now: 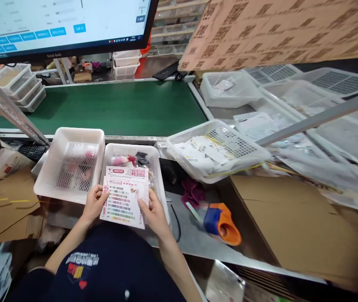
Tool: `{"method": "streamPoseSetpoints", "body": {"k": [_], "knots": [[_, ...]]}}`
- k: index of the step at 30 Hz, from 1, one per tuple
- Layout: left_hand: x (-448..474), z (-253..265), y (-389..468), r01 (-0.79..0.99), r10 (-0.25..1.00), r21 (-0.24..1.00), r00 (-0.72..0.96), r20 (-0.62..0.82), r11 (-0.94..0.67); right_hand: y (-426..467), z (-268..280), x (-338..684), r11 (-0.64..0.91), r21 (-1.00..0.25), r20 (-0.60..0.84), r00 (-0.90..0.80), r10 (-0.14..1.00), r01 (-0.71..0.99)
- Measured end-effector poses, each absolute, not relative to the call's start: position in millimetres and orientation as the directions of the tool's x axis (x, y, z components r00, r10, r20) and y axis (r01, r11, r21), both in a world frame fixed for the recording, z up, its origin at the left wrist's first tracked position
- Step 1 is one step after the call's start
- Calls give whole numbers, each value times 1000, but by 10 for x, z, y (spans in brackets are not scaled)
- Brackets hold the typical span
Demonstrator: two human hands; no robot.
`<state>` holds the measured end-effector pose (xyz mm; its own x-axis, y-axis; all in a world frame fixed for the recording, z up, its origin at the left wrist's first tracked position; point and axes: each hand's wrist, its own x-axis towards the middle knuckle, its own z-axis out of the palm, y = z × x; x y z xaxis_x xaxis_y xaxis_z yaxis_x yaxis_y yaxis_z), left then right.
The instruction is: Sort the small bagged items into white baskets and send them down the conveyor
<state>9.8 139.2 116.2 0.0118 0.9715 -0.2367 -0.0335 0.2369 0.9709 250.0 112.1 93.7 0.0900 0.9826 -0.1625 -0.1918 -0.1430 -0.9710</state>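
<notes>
Between my two hands is a flat white-and-pink printed packet (pixel 124 201), marked UNEEDE, with rows of coloured strips on its face. My left hand (pixel 95 203) pinches its left edge, and my right hand (pixel 155 212) grips the right edge with the thumb on the front. Whether it is one packet or a stack of sheets, I cannot tell. Right behind it, a white basket (pixel 162 184) holds small bagged items in pink, red and black. Left of that stands another white basket (pixel 47 176) with several clear-bagged reddish items on its perforated bottom.
A green conveyor belt (pixel 118 107) runs behind the baskets, under a monitor (pixel 62 25). To the right are a tilted basket of white slips (pixel 202 153), an orange-and-blue tape dispenser (pixel 221 222), a purple cloth (pixel 193 192) and a large cardboard box (pixel 301 226). A metal bar (pixel 320 115) crosses the right side.
</notes>
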Motion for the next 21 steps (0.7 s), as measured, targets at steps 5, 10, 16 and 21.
{"method": "streamPoseSetpoints", "body": {"k": [5, 10, 16, 21], "knots": [[29, 1180, 1475, 68, 981, 979, -24, -193, 194, 1557, 801, 2946, -112, -974, -65, 227, 972, 199], [-147, 1201, 1483, 104, 979, 982, -142, -144, 160, 1912, 728, 3051, -61, -648, 141, 198, 970, 759], [-223, 1114, 1375, 154, 982, 975, -127, -139, 158, 2075, 330, 2375, 25, -458, -110, -85, 990, 889], [-71, 1060, 1290, 157, 987, 977, -88, -132, 145, 2184, 97, 2212, 13, -286, -256, -89, 962, 958]]}}
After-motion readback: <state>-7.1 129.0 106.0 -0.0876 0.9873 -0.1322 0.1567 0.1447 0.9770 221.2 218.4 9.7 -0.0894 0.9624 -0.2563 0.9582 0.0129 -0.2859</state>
